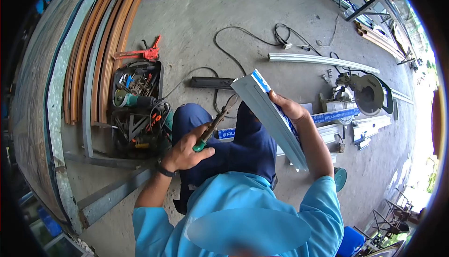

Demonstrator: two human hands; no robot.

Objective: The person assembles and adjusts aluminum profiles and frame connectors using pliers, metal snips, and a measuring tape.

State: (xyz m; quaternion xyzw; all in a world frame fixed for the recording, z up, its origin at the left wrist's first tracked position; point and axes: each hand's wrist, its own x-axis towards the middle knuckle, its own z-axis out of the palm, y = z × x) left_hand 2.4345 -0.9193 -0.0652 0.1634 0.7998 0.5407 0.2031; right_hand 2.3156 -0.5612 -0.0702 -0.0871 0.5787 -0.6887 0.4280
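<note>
My left hand [191, 150], a dark band on its wrist, is closed round a long, worn pliers-like tool [218, 125] with a green handle end. The tool's tip points up and right, close to the end of a grey metal profile [266, 116]. That profile is ridged, with blue printed film along one edge. My right hand [289, 106] grips it by the filmed edge, thumb uppermost, and it slants down toward my right forearm. Behind it, a black bar-shaped item [211, 82] lies on the floor.
At left are a tray of tools [139, 81], a green grinder [128, 99], a red clamp [147, 52] and long brown bars [110, 37]. A miter saw [367, 93] stands at right among filmed profiles [336, 115]. Black cable [229, 28] winds over the concrete floor [201, 9].
</note>
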